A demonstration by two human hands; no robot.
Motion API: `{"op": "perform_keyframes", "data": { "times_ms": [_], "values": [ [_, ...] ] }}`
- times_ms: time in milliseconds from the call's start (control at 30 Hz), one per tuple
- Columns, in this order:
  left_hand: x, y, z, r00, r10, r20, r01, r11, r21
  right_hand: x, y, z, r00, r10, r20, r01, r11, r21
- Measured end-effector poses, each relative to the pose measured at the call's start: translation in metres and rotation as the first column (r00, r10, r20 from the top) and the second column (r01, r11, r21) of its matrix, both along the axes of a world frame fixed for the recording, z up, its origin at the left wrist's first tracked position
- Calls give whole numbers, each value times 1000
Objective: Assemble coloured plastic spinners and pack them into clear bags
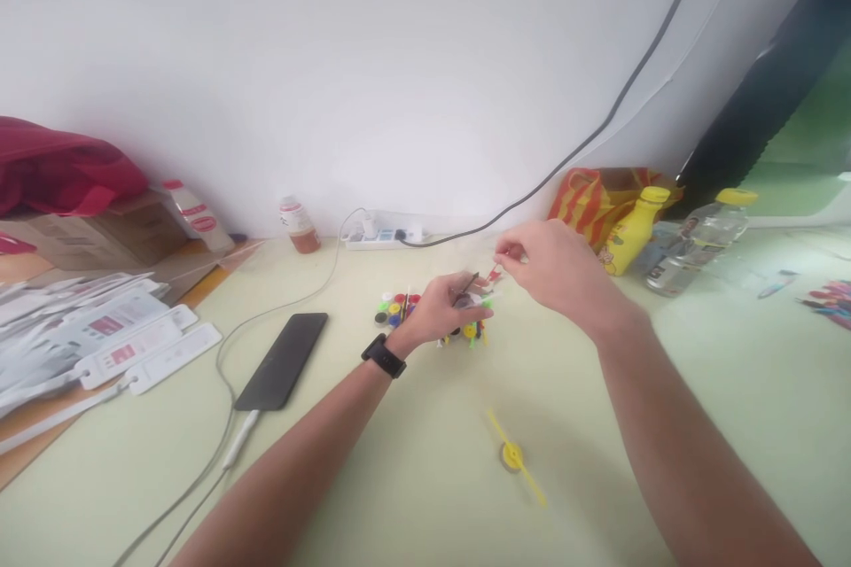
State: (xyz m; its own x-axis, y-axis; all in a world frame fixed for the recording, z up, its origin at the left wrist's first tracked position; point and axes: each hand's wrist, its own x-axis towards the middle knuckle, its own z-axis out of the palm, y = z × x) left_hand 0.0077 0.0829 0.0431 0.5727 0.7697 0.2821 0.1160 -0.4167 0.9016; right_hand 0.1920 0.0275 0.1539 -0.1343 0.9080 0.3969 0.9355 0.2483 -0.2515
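Observation:
My left hand (439,310), with a black band on its wrist, is curled over small colourful plastic parts (471,332). A thin dark piece (468,283) shows at its fingers; what else they hold is hidden. My right hand (555,270) is raised just to the right, thumb and forefinger pinched on a small red piece (494,273). Round caps or wheels (394,310) in several colours lie behind and left of my left hand. Nearer to me on the table, a yellow disc with a long thin stick (512,456) lies apart from both hands.
A black phone (283,361) with a charging cable lies left of my forearm. A power strip (382,236) and a small bottle (299,226) stand along the wall. At right are a yellow bottle (635,230), a clear bottle (701,239) and a striped bag (578,208). White tags (173,359) cover the left.

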Motion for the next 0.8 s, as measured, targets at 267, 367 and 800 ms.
{"op": "perform_keyframes", "data": {
  "times_ms": [267,367,800],
  "values": [
    [-1,3,-4,1000,2,10,-2,1000,0,10,-2,-4,990,81,115,-75,996,-54],
    [-2,4,-5,1000,0,10,0,1000,-1,12,-2,-3,986,41,159,-32,998,-58],
    [-2,4,-7,999,-45,26,44,999,28,0,-2,-4,969,57,241,-9,981,-195]
  ]
}}
